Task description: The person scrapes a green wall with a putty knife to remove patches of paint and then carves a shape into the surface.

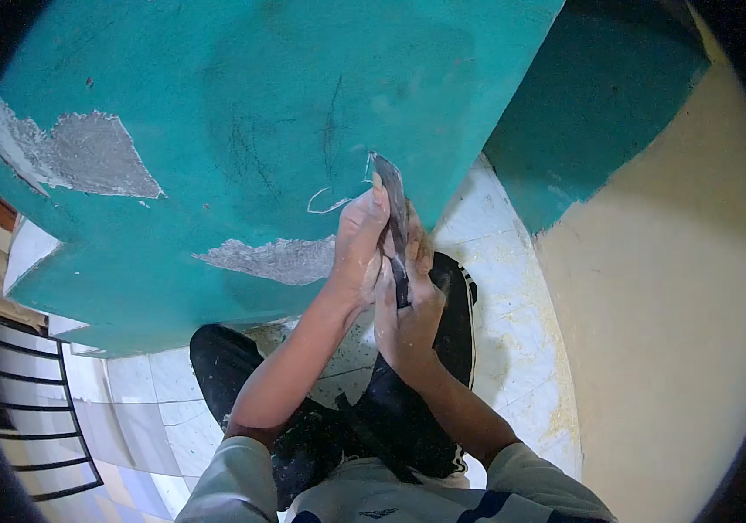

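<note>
Both hands grip a scraper (395, 196) with a grey metal blade and a dark handle, its tip against or just in front of the teal wall (286, 61). My left hand (361, 244) is closed on the blade side, thumb lying along the metal. Lower down, my right hand (411, 314) wraps round the handle. White dust coats the fingers. Close by the tip, a thin curl of paint (327, 207) hangs at the wall. Left of the hands, a bare grey patch (272, 261) shows where paint is off.
A larger bare patch (102, 155) lies at the upper left of the wall. To the right stands a cream wall (660, 288) with a teal section (595, 105). White floor tiles (517, 340) carry paint flakes. Black metal bars (37, 405) run along the lower left.
</note>
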Motion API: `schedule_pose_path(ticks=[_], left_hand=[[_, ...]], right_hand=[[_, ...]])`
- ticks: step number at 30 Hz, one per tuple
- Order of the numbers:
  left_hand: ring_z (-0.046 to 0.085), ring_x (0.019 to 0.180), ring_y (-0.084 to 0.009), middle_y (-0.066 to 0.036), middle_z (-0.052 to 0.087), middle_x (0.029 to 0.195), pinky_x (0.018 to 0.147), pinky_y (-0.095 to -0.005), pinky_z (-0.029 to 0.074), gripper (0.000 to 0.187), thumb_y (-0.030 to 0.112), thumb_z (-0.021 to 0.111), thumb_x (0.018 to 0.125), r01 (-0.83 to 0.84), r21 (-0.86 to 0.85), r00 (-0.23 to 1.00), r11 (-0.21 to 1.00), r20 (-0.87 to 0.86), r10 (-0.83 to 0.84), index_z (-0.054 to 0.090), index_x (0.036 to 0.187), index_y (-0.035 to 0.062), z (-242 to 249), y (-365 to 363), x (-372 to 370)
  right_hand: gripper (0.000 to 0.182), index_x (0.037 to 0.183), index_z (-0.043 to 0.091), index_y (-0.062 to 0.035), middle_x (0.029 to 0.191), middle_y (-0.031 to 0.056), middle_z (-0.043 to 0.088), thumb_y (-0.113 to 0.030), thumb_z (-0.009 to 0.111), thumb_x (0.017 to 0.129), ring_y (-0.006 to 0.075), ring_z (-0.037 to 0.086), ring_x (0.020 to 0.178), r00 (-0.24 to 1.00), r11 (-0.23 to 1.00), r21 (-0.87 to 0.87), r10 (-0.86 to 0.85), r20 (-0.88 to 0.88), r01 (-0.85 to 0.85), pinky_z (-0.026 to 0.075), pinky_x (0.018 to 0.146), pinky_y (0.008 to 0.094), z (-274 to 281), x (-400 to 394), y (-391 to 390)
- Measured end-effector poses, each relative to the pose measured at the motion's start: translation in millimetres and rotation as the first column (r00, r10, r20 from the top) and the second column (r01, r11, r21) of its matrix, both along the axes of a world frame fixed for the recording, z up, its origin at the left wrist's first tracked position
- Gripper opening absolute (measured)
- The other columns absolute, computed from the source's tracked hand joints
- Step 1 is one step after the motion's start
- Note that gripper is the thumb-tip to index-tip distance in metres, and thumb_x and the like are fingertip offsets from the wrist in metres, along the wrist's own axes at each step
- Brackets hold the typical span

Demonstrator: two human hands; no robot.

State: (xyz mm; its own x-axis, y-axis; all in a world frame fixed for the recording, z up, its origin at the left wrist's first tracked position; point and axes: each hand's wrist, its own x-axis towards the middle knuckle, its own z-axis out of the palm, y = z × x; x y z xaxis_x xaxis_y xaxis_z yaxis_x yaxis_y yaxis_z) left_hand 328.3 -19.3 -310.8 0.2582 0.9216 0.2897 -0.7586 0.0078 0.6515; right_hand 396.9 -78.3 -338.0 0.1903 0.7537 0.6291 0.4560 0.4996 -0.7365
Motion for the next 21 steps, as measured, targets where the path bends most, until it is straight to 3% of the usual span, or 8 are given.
schedule_pose_path(ticks=[4, 11, 14, 21], left_hand=[[0.047, 0.048, -0.0187, -0.004, 0.041, 0.057, 0.047, -0.033, 0.044, 0.04, 0.043, 0.047, 0.101, -0.014, 0.05, 0.999, 0.999, 0.032, 0.012, 0.041, 0.079, 0.0102, -0.2, 1.0, 2.6], [0.048, 0.05, -0.017, -0.002, 0.04, 0.059, 0.05, -0.0318, 0.043, 0.035, 0.04, 0.048, 0.101, -0.015, 0.083, 0.999, 0.996, 0.05, 0.011, 0.04, 0.082, 0.0124, 1.5, 0.7, 2.0], [0.048, 0.05, -0.0172, -0.002, 0.041, 0.06, 0.05, -0.0322, 0.043, 0.035, 0.04, 0.048, 0.101, -0.007, 0.121, 0.999, 0.993, 0.039, 0.002, 0.04, 0.082, 0.0121, 1.3, 0.8, 0.5], [0.047, 0.05, -0.0177, -0.002, 0.041, 0.061, 0.051, -0.0328, 0.042, 0.037, 0.04, 0.046, 0.102, -0.044, 0.068, 0.997, 0.997, 0.063, 0.039, 0.04, 0.081, 0.0111, 3.7, -1.2, 9.8]], right_hand=[[0.02, 0.108, 0.062, 0.0056, 0.093, 0.0258, 0.065, -0.004, 0.059, 0.091, 0.0407, 0.067, 0.084, 0.998, 0.996, -0.087, 0.013, -0.059, -0.018, 0.053, 0.072, 0.0395, 1.9, -2.1, -5.8], [0.022, 0.109, 0.061, 0.0059, 0.093, 0.0262, 0.064, -0.004, 0.061, 0.089, 0.0407, 0.066, 0.085, 0.989, 0.994, 0.05, 0.099, -0.108, -0.094, 0.053, 0.07, 0.0402, -3.7, 2.2, 0.6], [0.023, 0.111, 0.061, 0.0059, 0.094, 0.0263, 0.064, -0.003, 0.061, 0.089, 0.0408, 0.066, 0.085, 0.982, 0.99, -0.03, 0.133, -0.135, -0.139, 0.052, 0.07, 0.0409, -0.8, 4.0, -5.0], [0.027, 0.113, 0.06, 0.0049, 0.094, 0.0256, 0.064, -0.001, 0.062, 0.087, 0.0409, 0.066, 0.084, 0.988, 0.994, 0.017, 0.108, -0.111, -0.107, 0.052, 0.071, 0.0411, -2.3, 8.6, -0.8]])
